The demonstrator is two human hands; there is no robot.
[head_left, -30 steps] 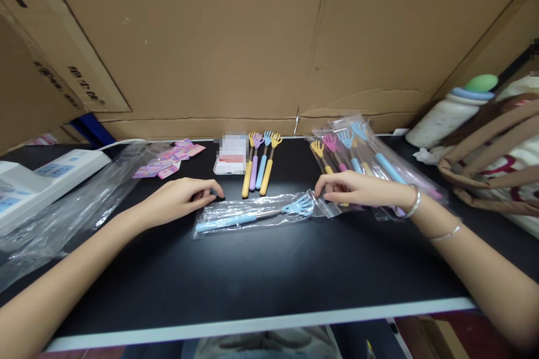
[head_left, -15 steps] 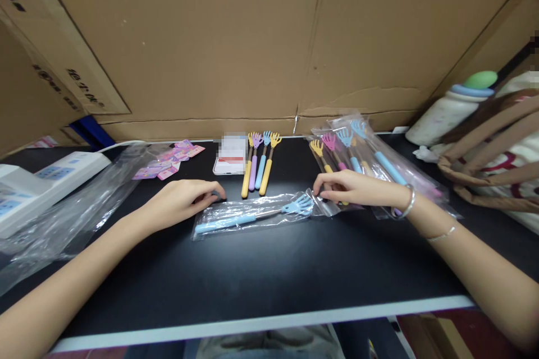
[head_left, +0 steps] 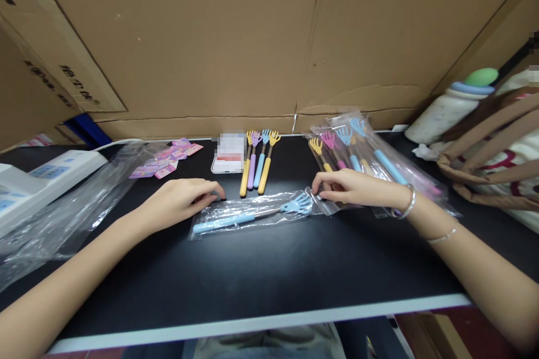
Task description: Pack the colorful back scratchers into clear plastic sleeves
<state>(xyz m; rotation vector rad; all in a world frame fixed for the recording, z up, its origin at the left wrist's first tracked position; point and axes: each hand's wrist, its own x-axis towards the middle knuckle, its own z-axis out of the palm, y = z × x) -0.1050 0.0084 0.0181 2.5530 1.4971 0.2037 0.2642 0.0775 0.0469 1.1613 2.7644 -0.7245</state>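
Note:
A clear plastic bag (head_left: 236, 207) lies flat on the table with a light-blue back scratcher (head_left: 236, 223) inside, its claw end pointing right. My left hand (head_left: 185, 199) is closed, thumb and forefinger pinched at the bag's upper left edge. At the bag's right end, beside the claw, my right hand (head_left: 349, 186) pinches the plastic between thumb and forefinger. Several unbagged back scratchers (head_left: 264, 175) with yellow, purple and blue handles stand in a row behind the bag. Bagged back scratchers (head_left: 389, 165) lie in a pile behind and partly under my right hand.
On the left are a white power strip (head_left: 67, 171), loose clear plastic bags (head_left: 99, 196) and small pink-purple cards (head_left: 166, 160). A phone (head_left: 227, 162) lies near the cardboard wall (head_left: 210, 39). At right stand a white bottle (head_left: 446, 115) and a bag with brown handles (head_left: 467, 165).
Both hands and the bagged back scratcher stay almost where they were. The whole view has shifted only slightly.

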